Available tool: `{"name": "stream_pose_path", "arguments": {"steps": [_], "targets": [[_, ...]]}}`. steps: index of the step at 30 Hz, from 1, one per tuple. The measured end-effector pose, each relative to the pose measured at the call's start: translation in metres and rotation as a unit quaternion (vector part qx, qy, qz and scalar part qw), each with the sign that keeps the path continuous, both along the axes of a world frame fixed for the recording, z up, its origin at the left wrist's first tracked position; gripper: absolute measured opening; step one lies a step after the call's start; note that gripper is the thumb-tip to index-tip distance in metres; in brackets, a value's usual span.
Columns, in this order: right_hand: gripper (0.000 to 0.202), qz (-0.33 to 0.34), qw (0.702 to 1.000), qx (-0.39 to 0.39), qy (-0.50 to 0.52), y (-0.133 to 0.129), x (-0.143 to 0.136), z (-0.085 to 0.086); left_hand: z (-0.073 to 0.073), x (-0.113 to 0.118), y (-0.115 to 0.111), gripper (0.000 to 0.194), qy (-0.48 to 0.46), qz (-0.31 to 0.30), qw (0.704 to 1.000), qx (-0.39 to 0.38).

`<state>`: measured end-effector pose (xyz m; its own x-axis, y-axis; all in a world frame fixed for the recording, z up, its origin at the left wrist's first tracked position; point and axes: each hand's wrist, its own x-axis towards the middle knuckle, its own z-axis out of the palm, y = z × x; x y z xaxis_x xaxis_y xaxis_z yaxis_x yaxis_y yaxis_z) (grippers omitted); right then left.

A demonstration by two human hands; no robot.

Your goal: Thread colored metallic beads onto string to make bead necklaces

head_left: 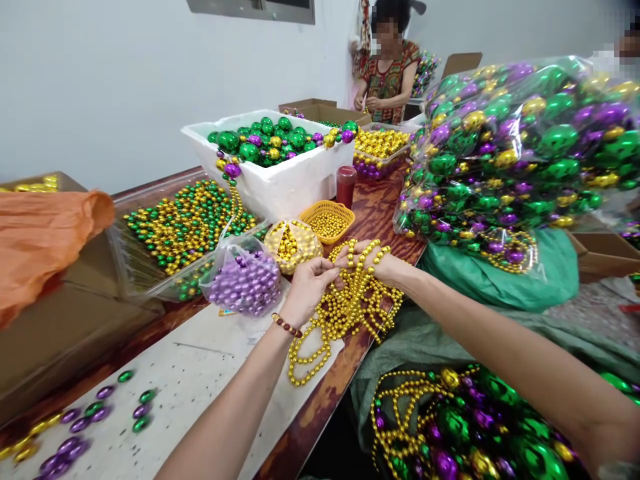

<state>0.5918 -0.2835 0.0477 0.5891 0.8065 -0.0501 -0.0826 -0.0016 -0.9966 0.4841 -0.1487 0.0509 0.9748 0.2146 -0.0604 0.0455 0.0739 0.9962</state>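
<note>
Over the table's right edge, my right hand (386, 264) holds several gold bead strands (350, 310), looped over its fingers and hanging down onto a pile of the same strands. My left hand (311, 288), with a bead bracelet (287, 325) at the wrist, is closed in a pinch against the right fingertips, on what looks like the end of a gold strand. Just left of it sits a clear bag of purple beads (243, 283). Behind the hands are a bag of gold beads (291, 245) and a yellow basket (327, 222) of small gold beads.
A white foam box (280, 183) of green bead garlands stands behind, beside a clear tub (150, 283). Loose beads (70, 453) lie front left. A large bag of garlands (505, 147) and an open sack (367, 380) flank my right arm. Another person (393, 73) works behind.
</note>
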Motion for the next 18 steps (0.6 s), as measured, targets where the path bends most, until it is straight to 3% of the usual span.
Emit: {"name": "stream_pose_path", "arguments": {"steps": [5, 10, 14, 18], "targets": [[0.025, 0.005, 1.0, 0.01, -0.016, -0.002, 0.0, 0.019, 0.014, -0.003, 0.015, 0.02, -0.009, 0.056, 0.996, -0.072], [0.026, 0.039, 0.999, 0.001, 0.018, -0.007, 0.001, 0.048, 0.042, 0.002, 0.047, 0.016, -0.11, 0.153, 0.974, -0.127], [0.032, 0.065, 0.994, -0.027, 0.083, -0.008, 0.004, 0.076, 0.082, 0.006, 0.073, 0.01, -0.188, 0.207, 0.954, -0.108], [0.034, 0.029, 0.993, -0.052, 0.104, -0.006, 0.013, 0.091, 0.138, 0.0, 0.094, 0.013, -0.243, 0.219, 0.942, -0.081]]}}
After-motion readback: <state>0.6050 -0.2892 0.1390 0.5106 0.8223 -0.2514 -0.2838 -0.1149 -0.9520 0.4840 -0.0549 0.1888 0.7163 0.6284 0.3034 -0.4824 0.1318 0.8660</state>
